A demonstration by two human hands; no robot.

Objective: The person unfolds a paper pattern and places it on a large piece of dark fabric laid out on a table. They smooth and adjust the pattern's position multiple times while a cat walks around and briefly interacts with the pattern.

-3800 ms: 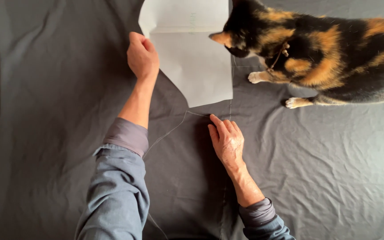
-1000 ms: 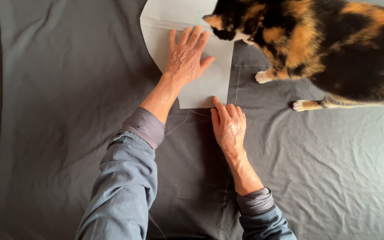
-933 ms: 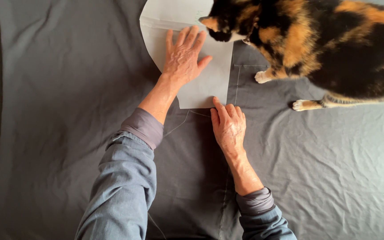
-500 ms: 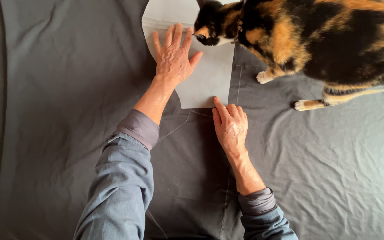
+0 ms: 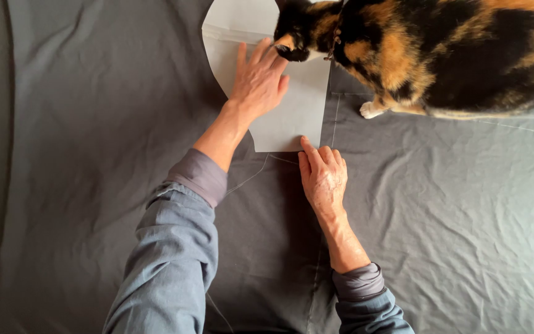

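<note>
We see the left hand [image 5: 259,80] lying flat, fingers spread, on the white paper pattern [image 5: 292,105] at twelve o'clock on the grey fabric [image 5: 94,154]. The right hand [image 5: 322,176] presses open-palmed just below its lower edge. A calico cat [image 5: 440,55] seems to sniff the left fingertips.

We have 1 view only, from a camera on the person's head, looking almost straight down on the grey fabric [image 5: 94,154] spread flat below. It sits close: both forearms enter from the bottom edge, and the left hand [image 5: 259,83] and right hand [image 5: 322,176] fall near the middle of the frame. The cat [image 5: 440,55] is cut off by the top and right edges. No 2nd view shares the scene.
</note>
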